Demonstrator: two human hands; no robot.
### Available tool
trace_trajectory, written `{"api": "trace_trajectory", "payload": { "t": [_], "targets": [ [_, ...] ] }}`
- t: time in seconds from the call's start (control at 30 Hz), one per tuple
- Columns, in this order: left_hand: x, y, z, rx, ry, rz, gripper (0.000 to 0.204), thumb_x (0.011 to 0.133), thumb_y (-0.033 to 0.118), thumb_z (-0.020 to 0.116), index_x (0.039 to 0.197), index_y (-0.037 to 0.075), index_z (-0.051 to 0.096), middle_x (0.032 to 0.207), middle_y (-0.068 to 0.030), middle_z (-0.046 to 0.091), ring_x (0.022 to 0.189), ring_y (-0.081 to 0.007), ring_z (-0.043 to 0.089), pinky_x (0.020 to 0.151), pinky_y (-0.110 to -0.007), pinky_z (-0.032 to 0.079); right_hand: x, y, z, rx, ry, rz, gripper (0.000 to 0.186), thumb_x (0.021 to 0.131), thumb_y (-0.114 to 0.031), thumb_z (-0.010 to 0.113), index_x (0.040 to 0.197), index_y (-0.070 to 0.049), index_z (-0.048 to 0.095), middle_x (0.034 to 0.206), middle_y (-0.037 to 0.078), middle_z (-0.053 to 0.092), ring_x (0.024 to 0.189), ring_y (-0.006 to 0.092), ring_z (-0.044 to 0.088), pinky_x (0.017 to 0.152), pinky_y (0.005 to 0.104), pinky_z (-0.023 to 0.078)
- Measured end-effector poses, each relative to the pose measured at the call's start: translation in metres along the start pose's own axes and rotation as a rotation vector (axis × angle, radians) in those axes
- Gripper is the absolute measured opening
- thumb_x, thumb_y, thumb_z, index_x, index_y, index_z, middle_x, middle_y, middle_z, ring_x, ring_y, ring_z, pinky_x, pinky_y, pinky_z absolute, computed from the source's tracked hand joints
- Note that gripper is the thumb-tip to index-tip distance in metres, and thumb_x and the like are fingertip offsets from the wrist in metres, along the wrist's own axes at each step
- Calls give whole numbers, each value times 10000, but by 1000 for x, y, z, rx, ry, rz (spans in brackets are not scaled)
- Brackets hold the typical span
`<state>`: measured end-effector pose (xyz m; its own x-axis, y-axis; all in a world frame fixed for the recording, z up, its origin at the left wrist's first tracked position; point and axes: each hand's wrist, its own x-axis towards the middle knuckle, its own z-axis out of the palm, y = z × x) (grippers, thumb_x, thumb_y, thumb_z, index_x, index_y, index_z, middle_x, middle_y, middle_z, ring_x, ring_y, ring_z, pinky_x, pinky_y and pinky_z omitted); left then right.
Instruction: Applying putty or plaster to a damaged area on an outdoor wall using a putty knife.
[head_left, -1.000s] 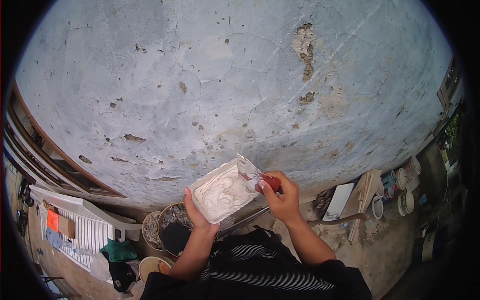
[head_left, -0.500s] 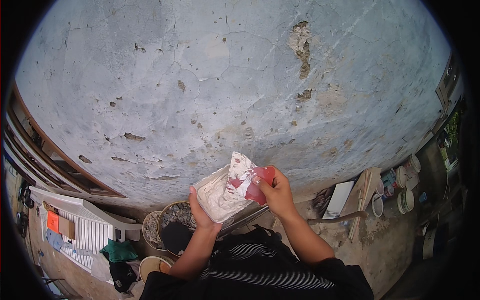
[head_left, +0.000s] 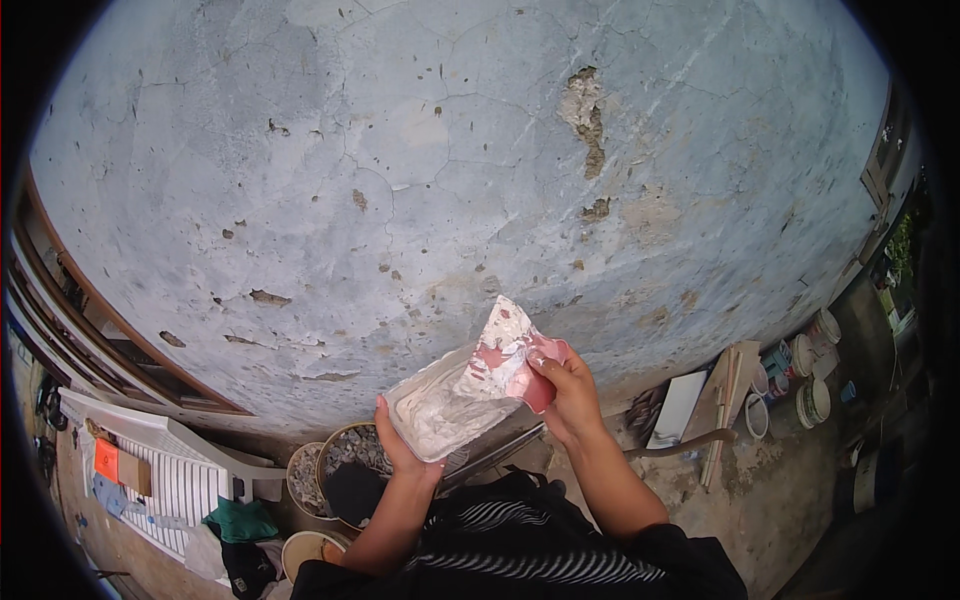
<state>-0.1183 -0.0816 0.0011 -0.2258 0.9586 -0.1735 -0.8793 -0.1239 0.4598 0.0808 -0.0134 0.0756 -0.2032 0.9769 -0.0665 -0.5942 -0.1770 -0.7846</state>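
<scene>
My left hand (head_left: 405,450) is closed around the near left side of a shallow rectangular tray (head_left: 466,441), tilted in front of me. White putty (head_left: 435,410) with a creamy, stirred surface fills much of it. In my right hand (head_left: 572,395) is a red plastic putty spreader (head_left: 512,368), thumb on top and fingers beneath. White putty smears its face and coats its upper corner. The spreader hangs over the tray's far right end; whether it touches the tray I cannot tell. Ahead stands a cracked, pale blue-grey wall (head_left: 470,180) with chipped patches.
Buckets of rubble (head_left: 358,447) stand by the wall at lower left, near a white slatted bench (head_left: 205,490) with cloths and an orange box (head_left: 106,459). Boards (head_left: 728,400), a curved wooden handle (head_left: 690,443) and several pails (head_left: 812,400) are on the right.
My right hand and the spreader have shifted right, uncovering more of the putty in the tray. My left hand still holds the tray, now slightly lower in view.
</scene>
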Motion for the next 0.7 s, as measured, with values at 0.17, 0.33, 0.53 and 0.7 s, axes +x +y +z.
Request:
{"api": "trace_trajectory", "payload": {
  "t": [0.17, 0.33, 0.53, 0.7],
  "targets": [
    [1, 2, -12, -36, -82, -76, 992, 956, 795, 321, 1576, 22, 377, 1551, -250, 481, 1354, -503, 531, 1002, -703, 500, 2, -28, -15, 142, 18, -41, 227, 988, -45, 639, 1210, -25, 598, 1153, 107, 702, 1043, 219, 710, 936, 373, 587],
    [1, 3, -15, -44, -91, -124, 1019, 917, 844, 301, 1610, 99, 355, 1586, -241, 449, 1362, -551, 507, 902, -798, 495, -1, -90, 4, 171, -12, -352, 237, 1004, -35, 614, 1229, -56, 545, 1158, 99, 686, 1059, 216, 711, 899, 395, 614],
    [-1, 10, -7, -41, -118, -134, 1038, 901, 862, 298, 1613, 108, 353, 1577, -240, 464, 1348, -555, 520, 880, -797, 508, 30, -142, 43, 53, 21, -822, 230, 1036, -59, 638, 1229, -46, 514, 1136, 71, 659, 985, 132, 672, 857, 319, 601],
    [0, 12, -5, -65, -86, -125, 1020, 913, 848, 282, 1607, 105, 356, 1561, -242, 480, 1319, -554, 547, 819, -772, 554, 66, -159, 58, -189, 135, -1204, 219, 1030, -50, 654, 1195, -22, 514, 1072, 53, 631, 905, 82, 604, 802, 248, 533]
  ]
}}
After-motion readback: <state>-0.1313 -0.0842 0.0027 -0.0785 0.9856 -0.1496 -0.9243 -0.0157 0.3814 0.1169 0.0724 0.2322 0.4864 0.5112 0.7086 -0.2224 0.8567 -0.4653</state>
